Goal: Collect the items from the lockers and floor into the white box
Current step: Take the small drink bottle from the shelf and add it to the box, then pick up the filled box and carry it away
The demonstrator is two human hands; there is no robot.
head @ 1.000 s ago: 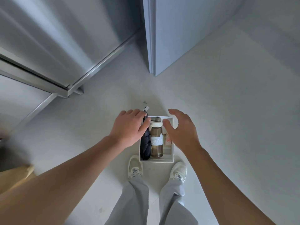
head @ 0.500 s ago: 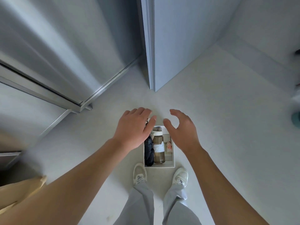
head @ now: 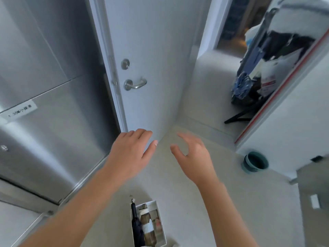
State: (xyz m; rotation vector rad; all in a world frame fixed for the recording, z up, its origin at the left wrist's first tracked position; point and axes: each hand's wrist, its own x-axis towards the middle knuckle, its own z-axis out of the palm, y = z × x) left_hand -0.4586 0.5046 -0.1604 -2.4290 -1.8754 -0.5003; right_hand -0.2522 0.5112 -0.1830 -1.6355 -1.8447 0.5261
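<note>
- A white rectangular box is seen on the pale floor at the bottom edge of the head view, just in front of the person.
- Inside the box a black folded umbrella is laid along the left wall, with a brown translucent bottle with a white label beside it. A small reddish item lies to the right of the bottle and is too blurred to be identified.
- The left hand is held out above the floor, well apart from the box. Its fingers are stretched side by side, the thumb is set apart, and nothing is gripped.
- The right hand is raised beside it, with fingers loosely spread and slightly curved. Nothing is held there either.
- Part of the collecting is judged to be done, since three items are already in the box.
- A teal round container is left on the floor at the right, near an open compartment with bags and clothes. More things may have to be fetched from there, though which of them belong to the task cannot be told.
- The brushed-steel locker doors on the left are shut, so their contents cannot be seen.
- A white door with a metal lever handle stands ahead.
</note>
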